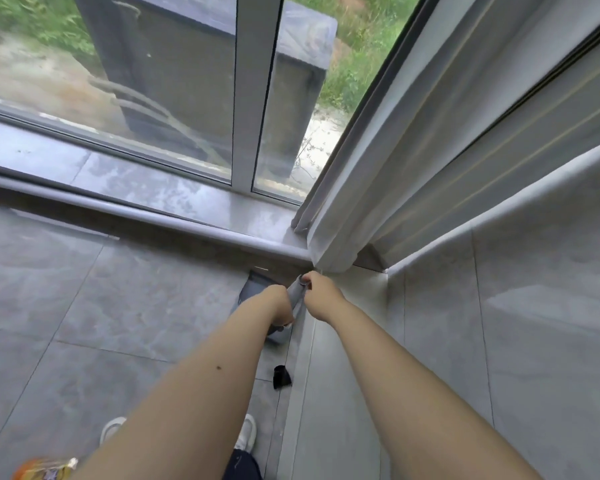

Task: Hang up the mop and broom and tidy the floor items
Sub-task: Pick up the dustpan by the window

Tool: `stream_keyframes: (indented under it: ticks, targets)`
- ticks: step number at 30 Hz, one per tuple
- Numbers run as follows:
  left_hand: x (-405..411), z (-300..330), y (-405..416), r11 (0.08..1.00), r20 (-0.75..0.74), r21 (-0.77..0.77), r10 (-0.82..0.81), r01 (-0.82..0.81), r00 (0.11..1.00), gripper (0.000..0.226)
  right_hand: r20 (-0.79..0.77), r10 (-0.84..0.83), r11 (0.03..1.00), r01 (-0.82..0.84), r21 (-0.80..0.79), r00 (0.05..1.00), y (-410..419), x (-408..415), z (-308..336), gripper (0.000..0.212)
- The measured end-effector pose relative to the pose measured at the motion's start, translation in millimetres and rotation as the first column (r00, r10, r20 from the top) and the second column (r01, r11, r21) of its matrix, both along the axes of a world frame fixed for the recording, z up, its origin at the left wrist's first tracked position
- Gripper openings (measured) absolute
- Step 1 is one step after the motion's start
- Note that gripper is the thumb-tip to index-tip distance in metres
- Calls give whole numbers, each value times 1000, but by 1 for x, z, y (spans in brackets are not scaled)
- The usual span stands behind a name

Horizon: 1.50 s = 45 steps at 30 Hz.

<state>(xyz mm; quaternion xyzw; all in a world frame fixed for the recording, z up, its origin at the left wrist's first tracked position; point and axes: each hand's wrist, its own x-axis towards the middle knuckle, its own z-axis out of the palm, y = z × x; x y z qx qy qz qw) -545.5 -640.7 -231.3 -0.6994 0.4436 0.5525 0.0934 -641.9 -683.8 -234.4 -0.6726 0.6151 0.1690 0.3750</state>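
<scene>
Both hands, left hand and right hand, grip a grey handle

Bright, even daylight through the window, falling inward across the sill and grey floor. Soft, pale sheen on sill and floor tiles; no hard glare. Faint shadow only, under the sill's rounded edge. Strong wide-angle bending toward the edges: window frame and curtain leaning and curving. Overall slight softness, with blur on grass outside and at the bottom-left corner. Forearms near the lens large and stretched.
</scene>
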Motion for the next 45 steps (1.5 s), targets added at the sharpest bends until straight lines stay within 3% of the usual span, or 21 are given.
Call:
stream_keyframes:
  ticks: [4, 10, 18, 28, 45]
  targets:
    - [27, 10, 9, 999, 50, -35, 10, -8, 999, 35, 38, -7, 999, 8, -42, 999, 3, 21, 1, 39]
    - [87, 27, 29, 976, 55, -174, 146, -135, 988, 41, 41, 139, 986, -135, -101, 989, 18, 77, 17, 38]
    - [205, 61, 71, 890, 12, -322, 347, -324, 938, 36, 133, 252, 957, -226, -183, 959, 50, 205, 59, 43]
    - [358, 92, 149, 816, 112, -368, 515, -446, 850, 41, 150, 485, 867, -451, -214, 862, 114, 363, 102, 45]
    - [601, 141, 275, 526, 227, -468, 848, -710, 478, 28, 198, 815, 579, -749, -322, 545, 205, 649, 137, 56]
